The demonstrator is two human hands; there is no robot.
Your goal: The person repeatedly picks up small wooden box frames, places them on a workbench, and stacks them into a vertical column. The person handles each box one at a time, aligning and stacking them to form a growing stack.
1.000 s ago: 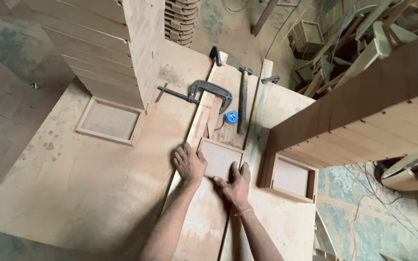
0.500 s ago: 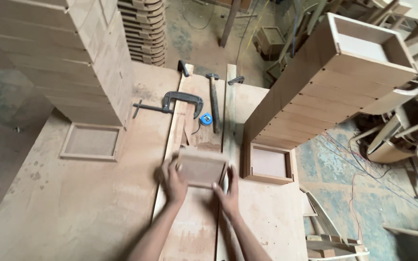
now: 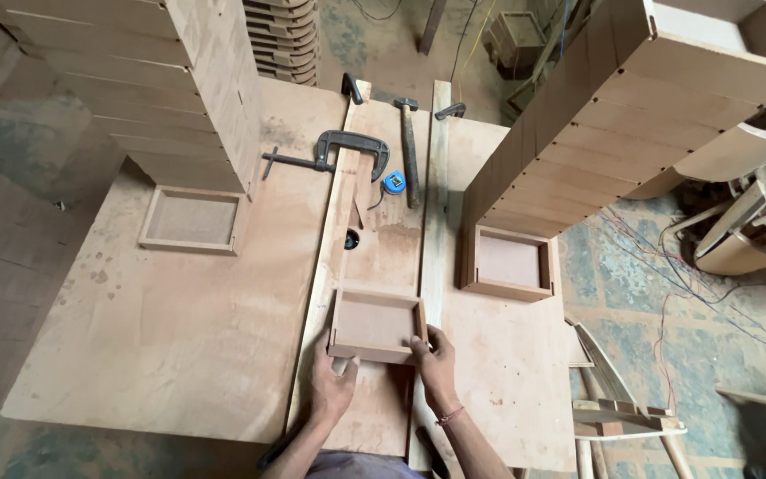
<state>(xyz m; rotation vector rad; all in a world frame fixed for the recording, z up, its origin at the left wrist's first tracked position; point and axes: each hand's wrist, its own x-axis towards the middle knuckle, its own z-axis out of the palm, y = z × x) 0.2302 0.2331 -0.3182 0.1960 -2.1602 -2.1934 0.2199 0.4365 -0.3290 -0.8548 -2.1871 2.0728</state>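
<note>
A shallow square wooden tray (image 3: 376, 325), with thin raised walls and a flat, paler fibreboard bottom, lies open side up on the central strip of the plywood workbench (image 3: 179, 328), between two long upright guide rails (image 3: 437, 222). The left hand (image 3: 332, 387) grips its near left corner, thumb laid over the front wall and fingers tucked under; the right hand (image 3: 437, 360) clasps the near right corner, fingers curled around the edge. Half a second ago the tray sat a little further up the strip, and both hands lay flatter at its sides; now it is drawn nearer the person's body. Beyond it on the strip lie a dark iron C-clamp (image 3: 339, 151), a hammer (image 3: 410, 151) and a small blue tape measure (image 3: 393, 183). Similar trays rest on either side, one on the left (image 3: 192, 220), one on the right (image 3: 507, 263), beneath tall stacks of smooth tan boxes (image 3: 631, 98). The bench surface is dusty and scuffed.
</note>
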